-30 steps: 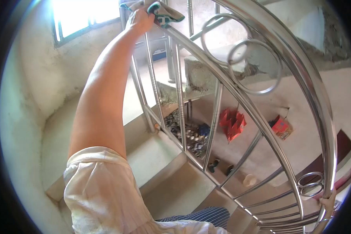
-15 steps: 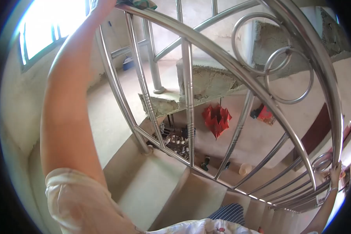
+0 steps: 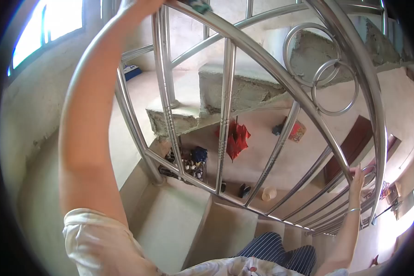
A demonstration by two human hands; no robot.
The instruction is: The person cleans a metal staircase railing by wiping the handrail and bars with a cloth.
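My left hand (image 3: 145, 5) is at the top edge, over the upper end of the inner sloping rail (image 3: 262, 50) of a shiny metal stair railing. A dark green patterned cloth (image 3: 198, 5) lies on that rail beside it and appears to be in its grasp; the fingertips are mostly cut off by the frame. Lower right, my right hand (image 3: 356, 179) closes around the lower end of the same railing, near the small metal rings. Beside it curves the thick outer handrail (image 3: 375, 101).
Concrete steps (image 3: 170, 216) descend below me. Through the bars show a red folded umbrella-like thing (image 3: 238, 141), a rack of shoes (image 3: 188, 165), a pale bucket (image 3: 268, 193) and a brown door (image 3: 352, 147). Raw concrete stair edges (image 3: 237, 89) stand opposite; a window (image 3: 50, 27) is upper left.
The view has shifted. My left hand and the green cloth appear further right along the rail. My right hand has come inward from the outer handrail's side to the inner rail's lower end.
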